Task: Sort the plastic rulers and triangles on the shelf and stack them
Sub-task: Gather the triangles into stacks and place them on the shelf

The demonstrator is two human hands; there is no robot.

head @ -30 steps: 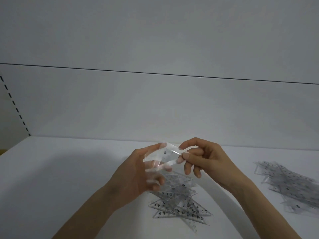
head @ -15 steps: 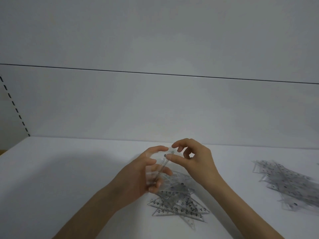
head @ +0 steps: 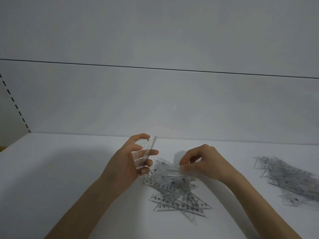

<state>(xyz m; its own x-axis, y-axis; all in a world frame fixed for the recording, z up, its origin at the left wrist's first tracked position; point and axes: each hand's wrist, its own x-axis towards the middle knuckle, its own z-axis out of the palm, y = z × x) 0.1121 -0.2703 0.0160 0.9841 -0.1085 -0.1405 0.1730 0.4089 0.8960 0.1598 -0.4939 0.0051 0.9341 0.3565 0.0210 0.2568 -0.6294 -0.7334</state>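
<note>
The head view shows two grips, two piles and one shelf (head: 69, 169), white, filling the lower half of the frame. The left grip (head: 131, 163), just left of centre, has its fingers curled round a thin bundle (head: 150, 149) of clear rulers, held upright and seen nearly edge-on, its top end poking above the fingertips; how many rulers are in the bundle I cannot tell. The right grip (head: 205, 163), right of centre, is turned palm down with thumb and fingertips pinched on a clear strip (head: 172, 169) lying on top of the middle pile (head: 176, 195), though this part is blurred. That pile, at lower centre, is a loose, criss-crossed heap of clear triangles and rulers with black printed numbers and fine scale marks. The right pile (head: 290, 181), at the frame's right edge and well apart, is the same clear plastic, and is blurred.
</note>
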